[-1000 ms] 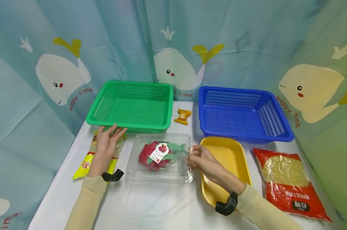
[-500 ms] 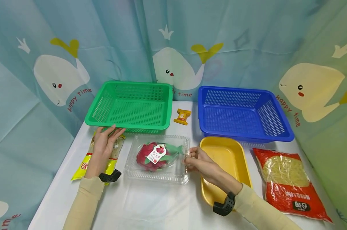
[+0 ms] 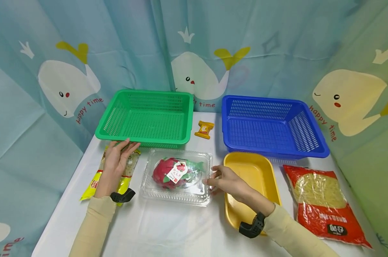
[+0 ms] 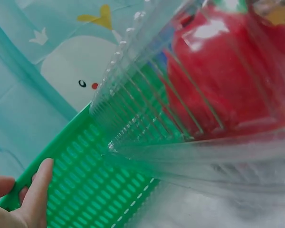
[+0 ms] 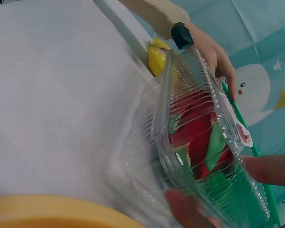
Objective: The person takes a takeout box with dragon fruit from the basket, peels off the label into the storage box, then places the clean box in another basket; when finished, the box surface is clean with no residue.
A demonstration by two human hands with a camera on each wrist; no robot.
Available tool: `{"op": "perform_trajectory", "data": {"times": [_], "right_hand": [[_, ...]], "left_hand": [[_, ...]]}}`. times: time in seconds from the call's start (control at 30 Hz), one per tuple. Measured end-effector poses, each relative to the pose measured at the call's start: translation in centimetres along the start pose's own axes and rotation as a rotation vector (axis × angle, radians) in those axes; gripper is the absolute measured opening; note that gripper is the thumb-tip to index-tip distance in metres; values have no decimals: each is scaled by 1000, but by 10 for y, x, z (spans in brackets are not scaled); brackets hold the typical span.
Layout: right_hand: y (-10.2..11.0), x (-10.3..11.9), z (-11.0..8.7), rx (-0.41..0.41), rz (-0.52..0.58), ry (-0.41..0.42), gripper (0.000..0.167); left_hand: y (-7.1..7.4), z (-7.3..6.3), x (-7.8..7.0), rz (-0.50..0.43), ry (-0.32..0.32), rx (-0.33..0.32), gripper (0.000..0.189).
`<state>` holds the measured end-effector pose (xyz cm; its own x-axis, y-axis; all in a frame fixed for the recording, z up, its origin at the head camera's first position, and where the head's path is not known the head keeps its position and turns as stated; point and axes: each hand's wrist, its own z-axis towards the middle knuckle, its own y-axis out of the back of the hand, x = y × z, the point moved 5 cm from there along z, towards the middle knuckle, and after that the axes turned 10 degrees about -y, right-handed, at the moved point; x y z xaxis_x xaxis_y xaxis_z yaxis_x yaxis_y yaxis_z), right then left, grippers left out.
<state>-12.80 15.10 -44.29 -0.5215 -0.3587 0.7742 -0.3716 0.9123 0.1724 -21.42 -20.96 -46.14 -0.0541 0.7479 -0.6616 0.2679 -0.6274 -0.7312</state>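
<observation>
My right hand (image 3: 229, 182) holds the right end of a clear plastic clamshell box (image 3: 189, 194), thumb on the lid and fingers lower on its side. Inside lies a red-and-green dragon fruit (image 3: 163, 171) with a white tag (image 3: 177, 172). My left hand (image 3: 115, 160) pinches the front rim of a green basket (image 3: 155, 138); the left wrist view shows fingers (image 4: 38, 190) on either side of that rim. Under this hand lies a yellow packet (image 3: 97, 182), partly hidden by the forearm. The box is close in front of the basket.
A blue basket (image 3: 274, 151) stands at the back right. In front of it sits a yellow tray (image 3: 252, 171), partly under my right forearm. A red bag (image 3: 332, 221) with pale contents lies far right. A small orange-wrapped snack (image 3: 204, 129) rests between the baskets. Curtains (image 3: 142, 43) enclose the table.
The clear box has shifted slightly left, my right hand moving with it. My left hand has stayed at the green basket's rim.
</observation>
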Motion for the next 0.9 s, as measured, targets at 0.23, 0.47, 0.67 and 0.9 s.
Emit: {"op": "perform_trajectory", "data": {"times": [0.23,0.47,0.67,0.9], "right_hand": [[2,2,-3,-82,-94,3,78],[8,8,-9,-176,-302,55,74],[17,19,-13,-239,-380,134,68],[27,30,-11,-306,-367,251,53]], "left_hand": [[-1,0,-1,20,9,0,32],[2,-9,-3,78,58,40,21],[5,-24,-4,276,78,120,38],[6,-37,0,612,24,203,56]]}}
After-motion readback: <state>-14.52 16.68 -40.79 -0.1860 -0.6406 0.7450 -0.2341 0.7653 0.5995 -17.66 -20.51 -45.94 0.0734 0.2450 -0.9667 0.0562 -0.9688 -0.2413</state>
